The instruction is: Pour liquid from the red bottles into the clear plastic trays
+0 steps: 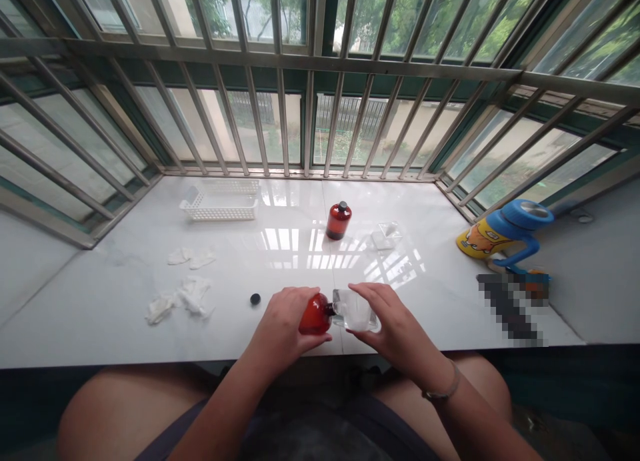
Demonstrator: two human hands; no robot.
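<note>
Our left grip [283, 321] is clenched around a reddish-amber glass bottle [315, 314], its fingers hiding much of the body. The bottle lies nearly level, long axis running left to right, its narrow neck pointing right into the mouth of a clear glass tumbler [356, 311]. Our right grip [387, 314] is closed over the tumbler, which tips toward the bottle; something whitish shows inside, hard to make out.

A second amber glass bottle with a black cap [339, 221] stands upright on the white marble tabletop [440, 301], well behind the held pair. Left of it sit a white perforated plastic basket [219, 201] and, nearer us, crumpled white gloves or tissue [193, 294]. A black bottle cap [255, 299] lies front-left of it. To its right are a small clear piece [386, 235] and a blue-and-yellow cartoon-printed container [500, 231], its print unreadable, beside a pixelated, unidentifiable object [510, 307].
</note>
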